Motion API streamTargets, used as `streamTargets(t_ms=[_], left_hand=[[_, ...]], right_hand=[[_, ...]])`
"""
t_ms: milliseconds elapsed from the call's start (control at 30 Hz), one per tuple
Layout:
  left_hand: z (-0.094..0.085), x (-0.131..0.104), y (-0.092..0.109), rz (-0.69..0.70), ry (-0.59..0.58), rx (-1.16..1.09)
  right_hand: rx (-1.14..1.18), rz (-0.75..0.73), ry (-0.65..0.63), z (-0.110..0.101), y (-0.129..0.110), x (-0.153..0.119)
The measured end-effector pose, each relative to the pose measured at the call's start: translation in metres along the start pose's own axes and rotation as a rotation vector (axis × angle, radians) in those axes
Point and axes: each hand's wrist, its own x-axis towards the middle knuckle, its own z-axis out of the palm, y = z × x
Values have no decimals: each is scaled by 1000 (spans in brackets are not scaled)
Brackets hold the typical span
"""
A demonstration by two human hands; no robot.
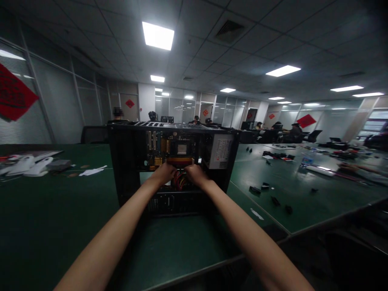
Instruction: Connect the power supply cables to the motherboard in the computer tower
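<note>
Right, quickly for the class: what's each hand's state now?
Left hand: at one end of the red-orange strip; grip can't be told.
Right hand: near its other end; grip can't be told.

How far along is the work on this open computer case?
Inside the case, the board and power supply already look mounted. The left hand and right hand are at the reddish strip; its seating is unclear. Probably left: the bunched cables below, and perhaps a cooler, since the silver square is uncovered.
</note>
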Motion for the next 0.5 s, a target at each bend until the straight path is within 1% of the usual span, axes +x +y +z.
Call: streamTargets(t_ms=[67, 133, 167, 233, 267, 300, 333, 367, 400, 433, 467, 500], left_hand=[[-9, -8, -3, -19, 25, -12], [-19, -23, -5, -26, 82, -40], [-22, -34, -5, -18, 119, -60], [-22, -63, -3, 24, 249, -146], [-17, -80, 0, 15, 292, -144], [-10, -97, 3, -16, 329, -96], [-1, -113, 7, -39, 339, -10], [8, -128, 11, -31, 353, 82], [17, -140, 15, -19, 377, 153], [26, -150, 19, -25, 411, 205], [32, -156, 22, -23, 429, 239], [37, -160, 23, -28, 442, 260]], right_hand=[[15, -16, 60, -9, -7, -15], [45, -102, 186, -21, -12, -44], [87, -234, 338, -26, -11, -61], [191, -516, 681, -36, -1, -96], [257, -558, 879, -39, 9, -109], [347, -470, 1082, -42, 22, -118], [473, -295, 1264, -44, 38, -121], [618, -56, 1399, -44, 54, -119], [777, 185, 1482, -41, 70, -112], [950, 375, 1483, -37, 85, -102], [1115, 516, 1363, -30, 96, -91], [1198, 563, 1231, -20, 103, -79]])
